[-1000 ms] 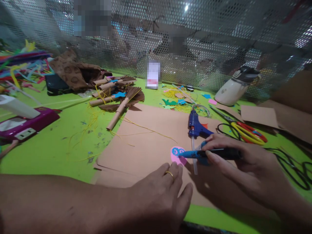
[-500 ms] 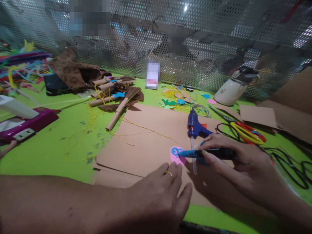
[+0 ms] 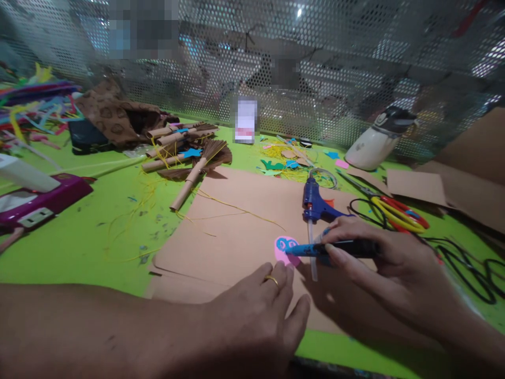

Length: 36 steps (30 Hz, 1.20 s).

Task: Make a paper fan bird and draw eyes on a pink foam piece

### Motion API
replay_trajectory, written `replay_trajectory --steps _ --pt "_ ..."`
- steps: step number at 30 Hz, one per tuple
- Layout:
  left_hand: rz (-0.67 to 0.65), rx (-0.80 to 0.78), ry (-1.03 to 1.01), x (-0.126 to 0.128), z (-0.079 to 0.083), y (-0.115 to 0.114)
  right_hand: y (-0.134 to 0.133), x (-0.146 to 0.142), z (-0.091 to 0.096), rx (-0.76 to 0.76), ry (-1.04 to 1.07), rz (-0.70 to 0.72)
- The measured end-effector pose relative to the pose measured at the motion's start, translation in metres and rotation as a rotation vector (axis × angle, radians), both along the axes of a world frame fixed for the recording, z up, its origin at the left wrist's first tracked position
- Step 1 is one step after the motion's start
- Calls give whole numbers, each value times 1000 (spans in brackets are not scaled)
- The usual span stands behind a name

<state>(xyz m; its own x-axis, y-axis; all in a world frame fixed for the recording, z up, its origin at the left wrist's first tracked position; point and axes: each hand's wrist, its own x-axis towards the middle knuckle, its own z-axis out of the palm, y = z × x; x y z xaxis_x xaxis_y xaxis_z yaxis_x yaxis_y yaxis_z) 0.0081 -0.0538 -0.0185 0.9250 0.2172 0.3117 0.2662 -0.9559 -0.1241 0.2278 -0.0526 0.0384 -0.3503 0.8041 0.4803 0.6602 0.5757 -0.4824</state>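
My right hand (image 3: 381,263) grips a blue and black pen (image 3: 335,248) lying nearly level, its tip on a small pink paper shape (image 3: 284,248) marked with blue lines. That shape rests on a brown cardboard sheet (image 3: 240,221). My left hand (image 3: 262,316) lies on the cardboard just below the pink shape, fingers curled together with a ring on one, fingertips touching the shape's lower edge. A blue glue gun (image 3: 314,202) with a clear glue stick lies just behind the pen.
Red and yellow scissors (image 3: 398,213) and black cable (image 3: 469,263) lie at right. Small paper brooms (image 3: 193,163) sit behind the cardboard. A magenta stapler-like device (image 3: 39,202) is left, coloured strips (image 3: 31,108) far left, a white bottle (image 3: 376,145) at the mesh wall (image 3: 252,63).
The pen tip and right hand have shifted very slightly over the pink shape; the view drifted a little. The left hand stays in place.
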Motion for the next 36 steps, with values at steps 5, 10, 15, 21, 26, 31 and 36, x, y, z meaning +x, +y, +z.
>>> replay_trajectory --steps 5,10,15,21,26,31,36 --pt "-3 7 2 1 -1 0 0 1 1 2 -34 -13" --pt "-1 4 10 -1 -3 0 1 1 1 13 -62 -33" --pt "2 7 11 0 0 0 0 0 1 21 -39 -33" --pt "-4 15 24 0 1 0 -3 4 1 17 -52 -8" --pt "-3 10 23 0 -2 0 -1 2 1 -8 -26 -12" --pt "-9 9 18 -1 0 1 0 1 3 -24 -51 -30" --pt "-1 9 23 -1 -1 1 0 1 1 -8 -30 -25"
